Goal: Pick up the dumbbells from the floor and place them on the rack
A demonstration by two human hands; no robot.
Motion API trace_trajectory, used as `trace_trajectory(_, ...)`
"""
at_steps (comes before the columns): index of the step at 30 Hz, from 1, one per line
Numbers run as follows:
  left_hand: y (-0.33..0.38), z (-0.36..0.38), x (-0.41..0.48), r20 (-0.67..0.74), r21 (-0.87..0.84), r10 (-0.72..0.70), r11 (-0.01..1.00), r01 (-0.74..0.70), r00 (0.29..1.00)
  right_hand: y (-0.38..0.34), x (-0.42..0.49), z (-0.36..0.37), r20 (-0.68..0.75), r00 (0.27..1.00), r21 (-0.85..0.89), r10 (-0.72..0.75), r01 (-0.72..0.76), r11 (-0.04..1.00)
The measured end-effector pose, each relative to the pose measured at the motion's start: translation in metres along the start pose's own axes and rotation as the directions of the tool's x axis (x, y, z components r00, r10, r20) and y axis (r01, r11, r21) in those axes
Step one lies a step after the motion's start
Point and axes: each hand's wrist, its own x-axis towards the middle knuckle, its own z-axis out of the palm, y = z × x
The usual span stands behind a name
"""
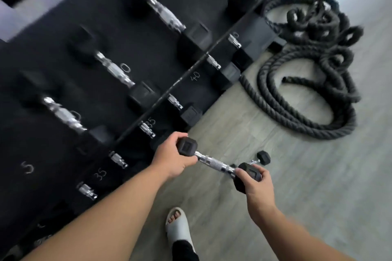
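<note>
- Small hex dumbbell [218,164] sits lifted between your two hands, just below frame centre, chrome handle running from 10 o'clock to 4 o'clock, clear of the floor [297,176].
- Your left hand [174,158] cups the upper black head; fingers curl over its far side, thumb under.
- Your right hand [257,186] clamps the lower head; thumb and fingers pinch it from opposite faces.
- Second small dumbbell [259,159] lies on the floor just beyond the held one, toward 2 o'clock.
- Rack [63,154] fills the 9 to 12 o'clock side, heavier dumbbells shelved, chalked 35 and 40.
- Coiled battle rope [314,74] lies at 2 o'clock.
- Sandalled foot [178,226] at 6 o'clock.
</note>
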Motion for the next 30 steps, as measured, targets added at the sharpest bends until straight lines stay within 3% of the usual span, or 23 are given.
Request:
trace_trajectory(7, 0.103, -0.137, -0.043, 0.009, 0.227, 0.187, 0.956, -0.184, 0.982, -0.085, -0.102, 0.051, 0.056, 0.998, 0.086, -0.005, 0.000, 0.996)
trace_trajectory(13, 0.140, -0.252, -0.064, -0.011, 0.323, 0.255, 0.916, -0.238, 0.967, -0.141, -0.173, 0.116, 0.142, 0.987, 0.091, -0.076, 0.063, 0.994)
trace_trajectory(21, 0.117, -0.381, -0.093, -0.104, 0.375, 0.220, 0.912, -0.166, 0.970, -0.150, -0.245, 0.218, 0.225, 0.972, 0.089, -0.067, 0.048, 0.995)
trace_trajectory(30, 0.049, -0.427, -0.184, -0.280, 0.369, 0.123, 0.929, -0.012, 0.952, -0.100, -0.325, 0.247, 0.352, 0.936, -0.073, -0.009, 0.036, 0.997)
